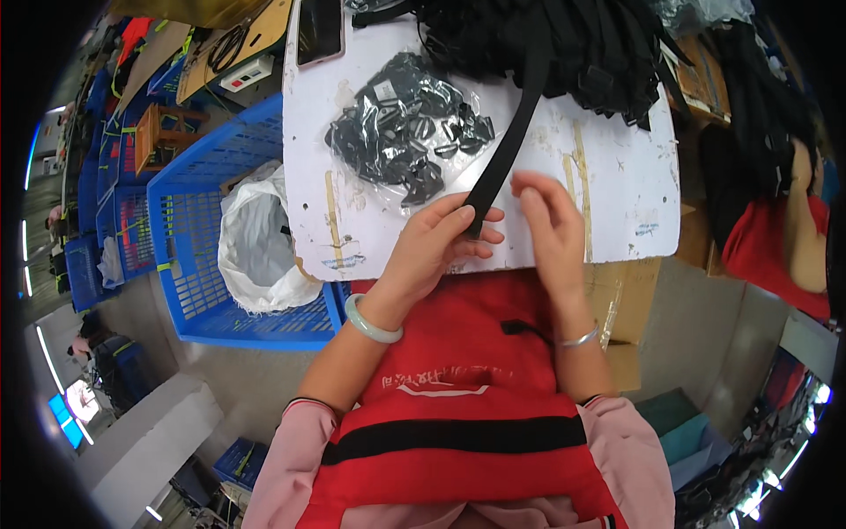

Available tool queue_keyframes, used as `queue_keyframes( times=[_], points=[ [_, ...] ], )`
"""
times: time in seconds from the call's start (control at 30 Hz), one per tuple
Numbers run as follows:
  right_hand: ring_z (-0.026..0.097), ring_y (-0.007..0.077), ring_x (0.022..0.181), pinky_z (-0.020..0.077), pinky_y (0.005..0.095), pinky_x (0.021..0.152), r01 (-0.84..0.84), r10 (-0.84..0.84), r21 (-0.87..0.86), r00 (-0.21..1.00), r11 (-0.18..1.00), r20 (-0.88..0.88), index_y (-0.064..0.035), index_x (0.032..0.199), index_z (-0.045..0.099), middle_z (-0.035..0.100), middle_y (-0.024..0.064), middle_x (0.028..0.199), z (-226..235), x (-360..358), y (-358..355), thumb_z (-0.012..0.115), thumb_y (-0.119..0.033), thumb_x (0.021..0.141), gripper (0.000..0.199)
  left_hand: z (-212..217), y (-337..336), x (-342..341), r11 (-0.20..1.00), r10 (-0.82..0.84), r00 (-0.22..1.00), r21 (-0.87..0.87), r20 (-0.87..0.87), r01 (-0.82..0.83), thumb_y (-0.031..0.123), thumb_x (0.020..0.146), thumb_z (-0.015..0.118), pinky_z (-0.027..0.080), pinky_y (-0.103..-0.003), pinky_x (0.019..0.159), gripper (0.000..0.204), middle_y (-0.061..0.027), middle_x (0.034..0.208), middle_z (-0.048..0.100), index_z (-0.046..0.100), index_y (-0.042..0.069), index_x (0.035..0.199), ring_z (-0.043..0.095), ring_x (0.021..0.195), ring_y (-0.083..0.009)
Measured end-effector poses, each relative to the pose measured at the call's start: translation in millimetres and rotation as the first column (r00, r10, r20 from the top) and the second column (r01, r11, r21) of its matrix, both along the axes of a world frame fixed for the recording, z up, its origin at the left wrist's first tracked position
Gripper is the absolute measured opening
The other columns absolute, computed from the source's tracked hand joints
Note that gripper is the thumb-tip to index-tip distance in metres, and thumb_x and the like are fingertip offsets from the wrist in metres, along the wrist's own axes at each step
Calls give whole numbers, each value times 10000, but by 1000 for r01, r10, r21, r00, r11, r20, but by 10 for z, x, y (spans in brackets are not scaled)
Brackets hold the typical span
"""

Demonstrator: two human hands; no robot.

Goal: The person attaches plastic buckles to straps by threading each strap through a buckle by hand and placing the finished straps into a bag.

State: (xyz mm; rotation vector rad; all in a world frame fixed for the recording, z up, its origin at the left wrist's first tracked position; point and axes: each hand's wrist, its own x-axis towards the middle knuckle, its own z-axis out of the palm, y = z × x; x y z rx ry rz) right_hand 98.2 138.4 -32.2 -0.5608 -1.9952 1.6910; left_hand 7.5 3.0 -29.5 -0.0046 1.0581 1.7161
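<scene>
My left hand (pixel 438 236) pinches the end of a black webbing strap (pixel 515 141) between thumb and fingers, close to the table's front edge. The strap runs up and away to a pile of black strapped gear (pixel 573 53) at the back of the white table (pixel 617 198). Just right of the strap's end, my right hand (pixel 555 227) is raised with its fingers loosely curved and apart, and nothing shows in it. Beyond my left hand lies a clear plastic bag of black buckles (pixel 405 123).
A phone (pixel 320 31) lies at the table's far left corner. Left of the table stands a blue plastic crate (pixel 198 264) with a white woven sack (pixel 256 256) in it. Cardboard (pixel 634 300) is under the right side. Another person in red (pixel 775 251) is at the far right.
</scene>
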Motion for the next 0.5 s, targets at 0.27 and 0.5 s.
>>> queue_keyframes(
  times=[0.27,0.5],
  points=[
    [521,198,823,402,411,869,-525,-62,-705,780,477,-623,-17,995,538,517,51,835,531,-133,577,430,-221,955,234,-187,-707,36,966,230,960,-80,-160,-245,64,886,538,510,-252,634,168,-111,945,627,543,10,1045,616,749,-148],
    [305,70,512,342,235,571,-376,-223,-826,839,420,-496,-88,937,511,336,-61,596,302,531,1021,370,-231,982,205,-140,-1157,-287,612,758,634,165,156,-773,141,919,513,488,-414,903,122,-106,1005,608,536,46,991,564,1066,-279]
  ],
)
